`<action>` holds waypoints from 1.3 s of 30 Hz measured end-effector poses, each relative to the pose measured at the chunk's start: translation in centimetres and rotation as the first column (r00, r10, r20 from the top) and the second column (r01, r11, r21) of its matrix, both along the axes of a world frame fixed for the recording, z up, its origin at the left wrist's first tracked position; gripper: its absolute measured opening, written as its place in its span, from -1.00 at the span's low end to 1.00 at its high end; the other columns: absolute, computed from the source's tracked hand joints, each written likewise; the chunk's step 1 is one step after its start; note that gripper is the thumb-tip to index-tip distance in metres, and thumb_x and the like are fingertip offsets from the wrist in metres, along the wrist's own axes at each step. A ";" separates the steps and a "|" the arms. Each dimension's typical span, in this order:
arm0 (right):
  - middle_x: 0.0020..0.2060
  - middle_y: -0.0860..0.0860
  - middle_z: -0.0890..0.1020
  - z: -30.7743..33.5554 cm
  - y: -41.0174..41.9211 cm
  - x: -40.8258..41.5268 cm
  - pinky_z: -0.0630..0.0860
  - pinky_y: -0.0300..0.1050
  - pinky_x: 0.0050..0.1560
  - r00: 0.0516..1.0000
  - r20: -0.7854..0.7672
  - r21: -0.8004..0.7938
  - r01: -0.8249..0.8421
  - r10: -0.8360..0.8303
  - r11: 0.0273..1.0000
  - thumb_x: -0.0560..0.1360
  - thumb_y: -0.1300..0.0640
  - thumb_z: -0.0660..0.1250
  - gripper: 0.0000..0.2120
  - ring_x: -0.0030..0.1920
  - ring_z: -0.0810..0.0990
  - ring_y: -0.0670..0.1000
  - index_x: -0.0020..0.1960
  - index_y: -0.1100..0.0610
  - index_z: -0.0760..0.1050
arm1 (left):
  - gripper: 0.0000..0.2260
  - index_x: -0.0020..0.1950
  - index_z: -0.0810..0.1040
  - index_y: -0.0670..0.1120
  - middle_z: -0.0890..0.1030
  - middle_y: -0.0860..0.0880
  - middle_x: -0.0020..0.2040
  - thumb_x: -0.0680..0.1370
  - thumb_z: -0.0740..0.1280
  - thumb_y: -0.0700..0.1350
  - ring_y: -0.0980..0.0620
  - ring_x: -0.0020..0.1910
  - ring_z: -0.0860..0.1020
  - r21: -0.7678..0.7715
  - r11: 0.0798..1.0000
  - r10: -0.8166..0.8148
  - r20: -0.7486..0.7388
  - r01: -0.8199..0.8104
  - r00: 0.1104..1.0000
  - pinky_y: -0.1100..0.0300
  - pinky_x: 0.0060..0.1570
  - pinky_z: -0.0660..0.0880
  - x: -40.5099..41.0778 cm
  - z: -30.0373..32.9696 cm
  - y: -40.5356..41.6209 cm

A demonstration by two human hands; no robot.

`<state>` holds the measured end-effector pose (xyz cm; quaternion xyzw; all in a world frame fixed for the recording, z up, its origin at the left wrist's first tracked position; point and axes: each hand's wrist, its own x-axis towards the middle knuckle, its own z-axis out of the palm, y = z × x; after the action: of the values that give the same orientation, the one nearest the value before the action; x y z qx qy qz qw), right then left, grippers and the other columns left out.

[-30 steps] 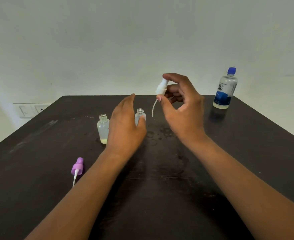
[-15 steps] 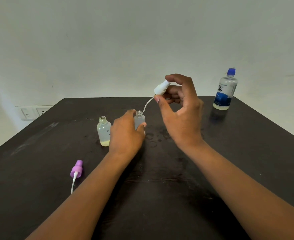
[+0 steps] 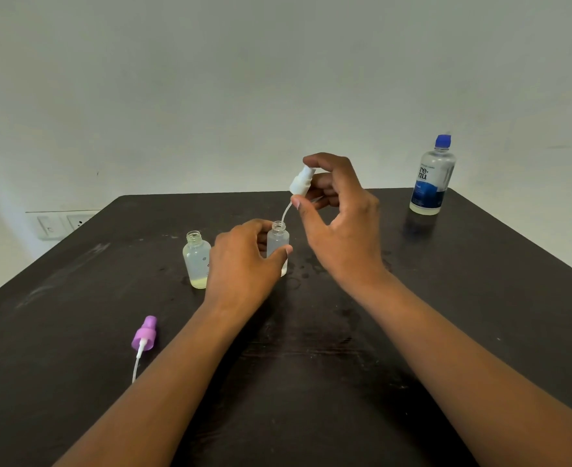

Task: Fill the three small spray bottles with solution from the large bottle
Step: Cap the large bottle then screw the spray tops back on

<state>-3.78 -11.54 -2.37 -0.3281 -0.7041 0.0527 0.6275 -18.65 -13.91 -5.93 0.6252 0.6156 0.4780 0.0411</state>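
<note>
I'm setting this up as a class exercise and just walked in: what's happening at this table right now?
A person is refitting a spray top. The left hand grips a small open bottle standing on the dark table, while the right hand pinches a white spray pump, its dip tube angled at the bottle's neck. A second open bottle stands beside it, a purple spray pump lies loose, and the large capped solution bottle stands at the far right.

hidden: lower small bottle (image 3: 278, 239) behind left hand (image 3: 244, 267) | label text (image 3: 424, 173) blurry
</note>
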 end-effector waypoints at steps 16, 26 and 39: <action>-0.05 -0.11 0.68 -1.3 0.6 -0.2 0.65 0.05 0.12 0.969 0.231 -0.207 -0.042 0.091 0.977 0.46 0.17 0.55 -0.55 -0.01 0.68 -0.10 0.29 -0.04 0.54 | -0.72 0.22 0.75 0.00 0.76 0.16 -0.06 0.52 0.56 -0.01 0.28 -0.10 0.71 0.063 0.994 -0.101 0.175 0.091 0.979 0.16 0.02 0.70 -0.1 0.5 -0.7; 0.03 -0.14 0.70 -1.3 0.5 -0.3 0.63 -0.12 0.19 0.979 0.166 -0.234 -0.076 0.116 0.969 0.51 0.27 0.49 -0.64 0.07 0.66 -0.15 0.25 0.02 0.62 | -0.72 0.18 0.76 0.04 0.75 0.19 -0.08 0.48 0.61 -0.02 0.30 -0.10 0.70 0.027 0.993 -0.115 0.152 0.112 0.982 0.18 0.02 0.70 -0.1 0.3 -0.7; 0.04 -0.12 0.67 -1.7 0.2 -0.8 0.64 -0.16 0.07 0.985 0.166 -0.084 -0.033 0.046 0.996 0.49 0.20 0.49 -0.65 0.03 0.65 -0.15 0.24 0.09 0.51 | -0.74 0.21 0.76 0.02 0.76 0.16 -0.05 0.52 0.55 -0.07 0.22 -0.08 0.71 0.051 0.993 -0.114 0.149 0.108 0.982 0.13 0.03 0.70 -0.2 0.5 -0.7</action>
<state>-4.58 -11.34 -4.05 -0.3426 -0.7580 0.0659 0.5511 -18.84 -14.66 -5.44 0.6211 0.5645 0.5342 0.1012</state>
